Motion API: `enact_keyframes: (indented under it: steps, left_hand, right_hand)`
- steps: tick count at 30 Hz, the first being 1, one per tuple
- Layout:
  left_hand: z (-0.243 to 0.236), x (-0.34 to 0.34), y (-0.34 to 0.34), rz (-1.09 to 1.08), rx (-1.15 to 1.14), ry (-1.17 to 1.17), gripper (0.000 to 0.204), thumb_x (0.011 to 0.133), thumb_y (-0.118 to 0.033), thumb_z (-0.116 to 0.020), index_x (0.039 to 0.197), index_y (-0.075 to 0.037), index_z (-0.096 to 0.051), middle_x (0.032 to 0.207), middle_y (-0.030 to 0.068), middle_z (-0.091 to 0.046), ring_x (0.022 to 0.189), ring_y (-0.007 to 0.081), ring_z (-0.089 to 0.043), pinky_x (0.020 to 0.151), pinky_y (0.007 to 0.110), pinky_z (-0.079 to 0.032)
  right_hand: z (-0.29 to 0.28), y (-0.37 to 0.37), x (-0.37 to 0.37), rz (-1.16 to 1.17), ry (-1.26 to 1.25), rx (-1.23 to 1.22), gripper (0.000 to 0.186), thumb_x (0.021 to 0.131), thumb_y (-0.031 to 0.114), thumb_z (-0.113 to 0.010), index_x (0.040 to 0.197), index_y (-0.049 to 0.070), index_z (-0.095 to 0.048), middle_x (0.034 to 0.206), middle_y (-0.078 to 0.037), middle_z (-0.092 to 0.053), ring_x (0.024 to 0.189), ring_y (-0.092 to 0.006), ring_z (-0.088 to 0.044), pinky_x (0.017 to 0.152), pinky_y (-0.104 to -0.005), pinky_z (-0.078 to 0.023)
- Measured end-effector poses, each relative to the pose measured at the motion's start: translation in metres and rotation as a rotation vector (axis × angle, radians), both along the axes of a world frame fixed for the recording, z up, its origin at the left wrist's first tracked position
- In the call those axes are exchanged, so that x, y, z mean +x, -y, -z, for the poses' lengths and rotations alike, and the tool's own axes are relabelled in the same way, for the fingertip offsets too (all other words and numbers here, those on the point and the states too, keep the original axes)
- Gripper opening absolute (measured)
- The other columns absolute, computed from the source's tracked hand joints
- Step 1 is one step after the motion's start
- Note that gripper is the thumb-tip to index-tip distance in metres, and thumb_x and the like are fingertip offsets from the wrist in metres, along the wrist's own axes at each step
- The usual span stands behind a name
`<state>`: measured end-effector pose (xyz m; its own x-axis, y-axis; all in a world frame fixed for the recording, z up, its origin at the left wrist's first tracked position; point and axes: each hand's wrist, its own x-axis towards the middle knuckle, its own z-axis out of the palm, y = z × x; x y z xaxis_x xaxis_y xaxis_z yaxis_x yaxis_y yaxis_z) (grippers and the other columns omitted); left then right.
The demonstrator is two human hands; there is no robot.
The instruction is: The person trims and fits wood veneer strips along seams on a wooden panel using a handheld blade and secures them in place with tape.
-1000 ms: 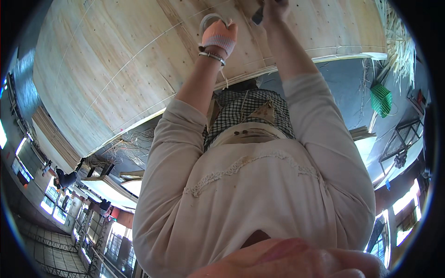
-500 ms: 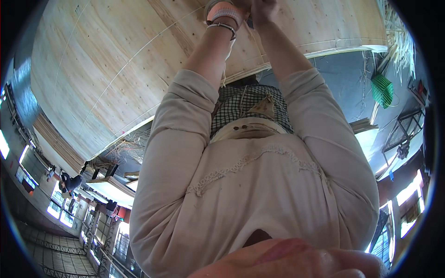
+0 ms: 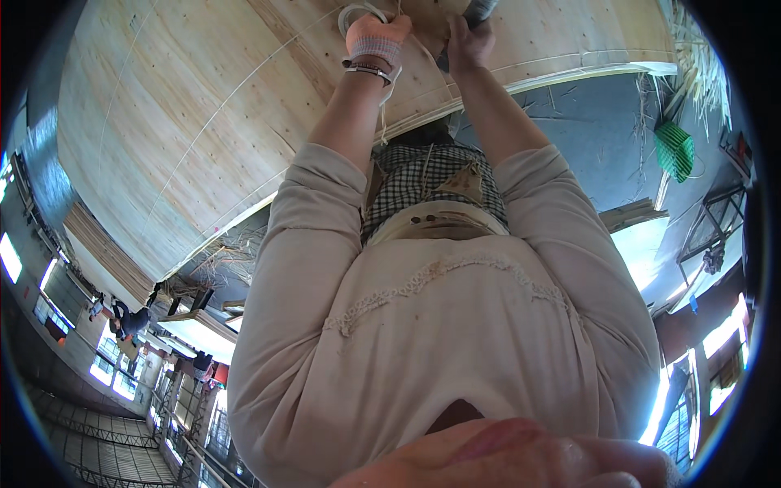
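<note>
My left hand (image 3: 379, 34), in a coral glove with a white knit cuff, is closed on a roll of pale tape (image 3: 351, 15) at the top edge of the view. A narrow loose strip (image 3: 384, 120) hangs from beside the wrist past the panel's near edge. To its right, my bare right hand (image 3: 472, 45) grips a grey-handled tool (image 3: 480, 11); a dark flat end sticks out below the fist, its exact kind unclear. Both hands are over a large pale plywood panel (image 3: 220, 106), with thin light lines running across it.
Stacked sheets (image 3: 106, 252) lie at the left beyond the panel. Wood scraps (image 3: 232, 264) litter the floor below its edge. At the right are a green woven bag (image 3: 674, 152), a metal frame (image 3: 714, 220) and hanging pale strips (image 3: 704, 73). Another person (image 3: 128, 320) is far left.
My hands were close together at the top edge and have moved apart. The left came down and leftward, showing the tape roll; the right now shows the tool in its grip.
</note>
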<state>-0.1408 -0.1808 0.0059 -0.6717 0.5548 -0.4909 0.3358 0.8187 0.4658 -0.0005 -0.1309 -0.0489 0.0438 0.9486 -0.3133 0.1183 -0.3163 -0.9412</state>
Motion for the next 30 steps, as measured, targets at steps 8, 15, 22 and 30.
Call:
enact_keyframes:
  steps: [8, 15, 22, 30]
  left_hand:
    - [-0.003, 0.017, 0.01, -0.103, 0.254, 0.19, 0.034, 0.081, -0.037, -0.067, 0.091, -0.006, -0.072, 0.083, 0.0124, -0.071, 0.076, 0.0261, -0.067, 0.071, 0.036, -0.052]
    - [-0.019, 0.039, -0.018, 0.28, 0.517, 0.159, 0.032, 0.092, -0.032, -0.057, 0.083, -0.002, -0.065, 0.07, 0.015, -0.065, 0.065, 0.0291, -0.063, 0.062, 0.041, -0.049]
    - [-0.06, 0.04, 0.074, -0.323, 0.669, 0.314, 0.015, 0.086, -0.019, -0.065, 0.081, -0.005, -0.068, 0.07, 0.0028, -0.067, 0.059, 0.013, -0.059, 0.058, 0.027, -0.048]
    - [-0.048, 0.017, 0.166, 0.707, -0.036, 0.213, 0.027, 0.085, -0.027, -0.066, 0.103, -0.008, -0.071, 0.094, 0.0176, -0.07, 0.086, 0.0324, -0.068, 0.079, 0.039, -0.053]
  right_hand:
    - [-0.052, 0.022, 0.077, 0.046, -0.081, -0.215, 0.034, 0.087, 0.033, -0.068, 0.09, 0.001, -0.055, 0.064, -0.004, -0.053, 0.05, -0.0133, -0.053, 0.047, -0.0299, -0.045]
    - [-0.071, 0.032, 0.112, -0.139, 0.123, -0.338, 0.039, 0.093, 0.043, -0.062, 0.087, 0.005, -0.056, 0.062, -0.002, -0.052, 0.052, -0.0117, -0.048, 0.053, -0.028, -0.04]
    - [-0.078, 0.024, 0.131, -0.243, 0.182, -0.229, 0.043, 0.093, 0.044, -0.063, 0.086, 0.002, -0.06, 0.063, -0.002, -0.054, 0.049, -0.0101, -0.051, 0.048, -0.0268, -0.042]
    - [-0.079, 0.074, 0.1, -0.532, 0.075, -0.394, 0.04, 0.093, 0.029, -0.063, 0.124, 0.003, -0.061, 0.07, -0.004, -0.06, 0.053, -0.011, -0.056, 0.05, -0.0276, -0.045]
